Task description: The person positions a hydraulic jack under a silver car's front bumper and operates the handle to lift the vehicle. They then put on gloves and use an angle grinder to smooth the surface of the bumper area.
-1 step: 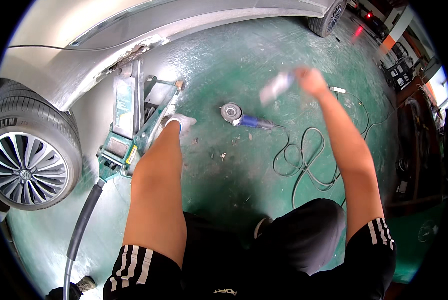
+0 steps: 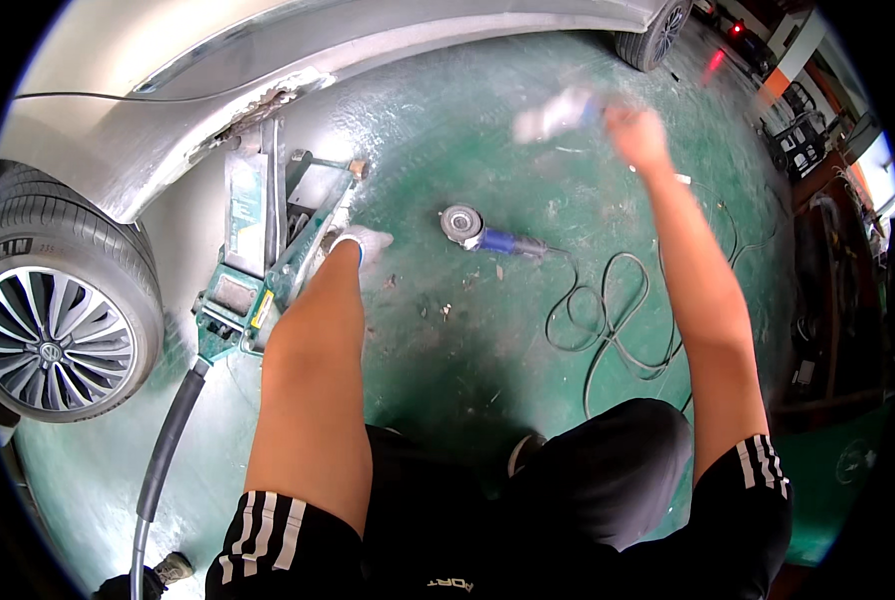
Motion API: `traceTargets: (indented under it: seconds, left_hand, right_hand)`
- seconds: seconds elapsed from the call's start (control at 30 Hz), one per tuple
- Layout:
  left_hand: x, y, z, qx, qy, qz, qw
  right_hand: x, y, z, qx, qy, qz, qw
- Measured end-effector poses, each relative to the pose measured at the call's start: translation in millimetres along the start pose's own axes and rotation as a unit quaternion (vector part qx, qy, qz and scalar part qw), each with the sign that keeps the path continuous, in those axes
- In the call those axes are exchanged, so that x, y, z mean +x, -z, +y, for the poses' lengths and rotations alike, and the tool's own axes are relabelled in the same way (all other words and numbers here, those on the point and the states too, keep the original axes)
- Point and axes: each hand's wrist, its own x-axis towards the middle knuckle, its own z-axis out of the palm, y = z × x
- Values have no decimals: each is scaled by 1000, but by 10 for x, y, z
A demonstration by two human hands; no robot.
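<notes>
My right hand (image 2: 636, 138) is raised over the floor at the upper right. Its bare fingers are closed around the blue cuff of a white glove (image 2: 558, 113), blurred by motion. A white work glove covers my left hand (image 2: 363, 243), beside the green floor jack (image 2: 238, 290); how its fingers are bent is hard to make out. Between my two hands an angle grinder (image 2: 508, 243) with a blue body lies on the floor, its round disc (image 2: 461, 226) turned up. The jack stands under the car's damaged sill (image 2: 268, 103).
A silver car body (image 2: 98, 130) fills the upper left, with a wheel (image 2: 63, 330) below it. The grinder's cable (image 2: 608, 345) lies looped at the right. A long black jack handle (image 2: 173, 440) rises at the left, near another person's shoe (image 2: 175, 568). Small debris (image 2: 446, 313) dots the green floor.
My right hand has moved up and slightly to the right, and the white glove has swung upward with it. My left hand has stayed in place.
</notes>
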Motion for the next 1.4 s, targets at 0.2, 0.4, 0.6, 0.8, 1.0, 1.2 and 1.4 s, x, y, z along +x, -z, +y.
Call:
traceTargets:
  seconds: [0.2,0.4,0.6,0.8,1.0,1.2,1.4]
  left_hand:
    - [-26,-304,165,7,4,-55,998]
    - [49,-65,50,-23,-54,25,998]
    - [346,1,-263,30,14,4,999]
    - [327,-144,-270,-57,-7,-9,998]
    - [213,-275,83,76,-48,17,996]
    - [153,-231,-83,-12,22,-13,1000]
    - [140,-222,136,-36,-82,-33,995]
  right_hand:
    - [-325,171,-243,36,-48,329,942]
    - [-1490,-1323,552,-257,26,-311,915]
    - [-358,-904,9,-190,47,-280,940]
    - [495,818,-936,145,127,382,904]
    - [-1356,-1168,950,-259,46,-114,958]
    - [-1376,-1435,893,-88,-128,-598,786]
    - [-1024,-1257,132,213,-167,-474,838]
